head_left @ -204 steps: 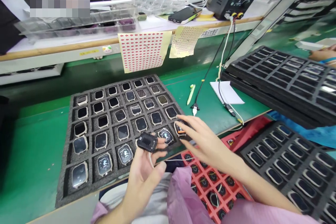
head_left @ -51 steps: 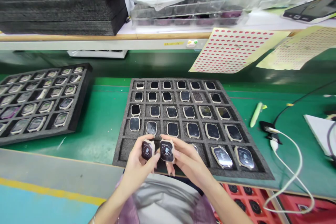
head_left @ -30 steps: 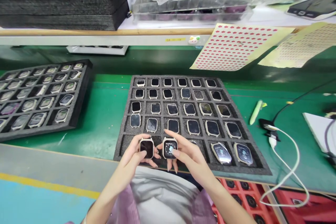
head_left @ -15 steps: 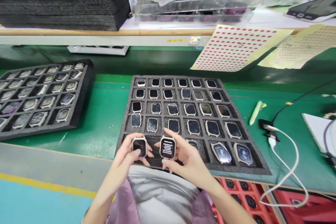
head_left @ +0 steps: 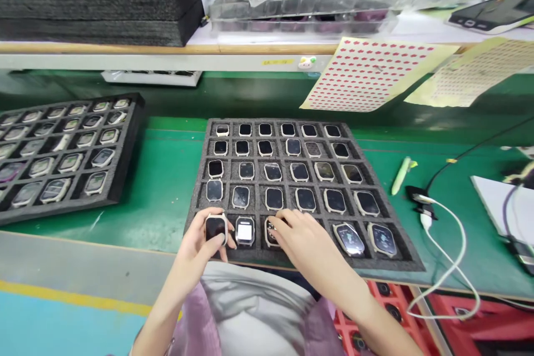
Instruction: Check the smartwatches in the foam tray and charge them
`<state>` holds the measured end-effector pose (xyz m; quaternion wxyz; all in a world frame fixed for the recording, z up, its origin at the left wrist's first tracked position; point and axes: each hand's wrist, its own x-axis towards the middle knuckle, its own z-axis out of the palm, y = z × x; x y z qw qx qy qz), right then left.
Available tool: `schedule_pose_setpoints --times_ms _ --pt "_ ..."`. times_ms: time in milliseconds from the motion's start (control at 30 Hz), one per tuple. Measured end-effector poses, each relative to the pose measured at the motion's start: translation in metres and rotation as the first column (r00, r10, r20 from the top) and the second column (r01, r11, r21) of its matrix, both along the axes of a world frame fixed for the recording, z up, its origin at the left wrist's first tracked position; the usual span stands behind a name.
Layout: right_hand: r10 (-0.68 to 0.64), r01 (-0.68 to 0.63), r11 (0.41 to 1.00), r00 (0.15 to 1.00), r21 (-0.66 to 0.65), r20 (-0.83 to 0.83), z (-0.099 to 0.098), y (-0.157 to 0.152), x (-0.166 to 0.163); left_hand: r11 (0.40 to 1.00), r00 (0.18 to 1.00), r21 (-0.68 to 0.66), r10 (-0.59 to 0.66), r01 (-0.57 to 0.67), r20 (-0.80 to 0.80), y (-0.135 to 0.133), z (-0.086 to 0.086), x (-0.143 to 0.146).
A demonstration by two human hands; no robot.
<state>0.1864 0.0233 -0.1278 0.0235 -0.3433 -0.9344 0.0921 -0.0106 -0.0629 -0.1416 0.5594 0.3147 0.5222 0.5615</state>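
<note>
At the foam tray's [head_left: 200,200] near row, the left hand [head_left: 200,242] pinches a dark-screened smartwatch body [head_left: 216,228] over its pocket, while the right hand's [head_left: 302,236] spread fingers press a neighbouring watch [head_left: 271,232] flat.

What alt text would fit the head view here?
The left hand holds a dark-screened watch over the near row of a foam tray of watches, while the right hand fingers another watch in that row. Between them sits a lit watch; a second tray lies left.
</note>
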Motion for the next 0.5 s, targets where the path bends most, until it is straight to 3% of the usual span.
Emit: schedule_pose_setpoints --times_ms 100,200,333,433,500 --pt "-0.070 0.068 0.997 0.996 0.037 0.062 -0.006 -0.004 0.000 0.998 0.993 -0.056 -0.006 -0.001 -0.120 0.003 0.003 0.010" --pt "-0.100 0.100 0.995 0.995 -0.017 -0.006 -0.009 -0.005 -0.002 0.995 0.985 -0.101 -0.042 0.025 -0.168 0.005 0.004 0.021" --pt "-0.190 0.129 0.963 0.949 -0.237 -0.253 -0.011 -0.006 0.006 0.983 0.978 -0.161 -0.116 0.088 -0.176 0.006 0.003 0.029" --pt "-0.196 0.022 0.936 0.861 -0.351 -0.469 -0.009 -0.009 0.011 0.985 0.976 -0.146 -0.118 0.091 -0.185 0.008 0.003 0.032" --pt "-0.258 -0.081 0.874 0.758 -0.479 -0.599 -0.006 -0.010 0.011 0.988 0.975 -0.130 -0.103 0.078 -0.199 0.009 0.004 0.034"
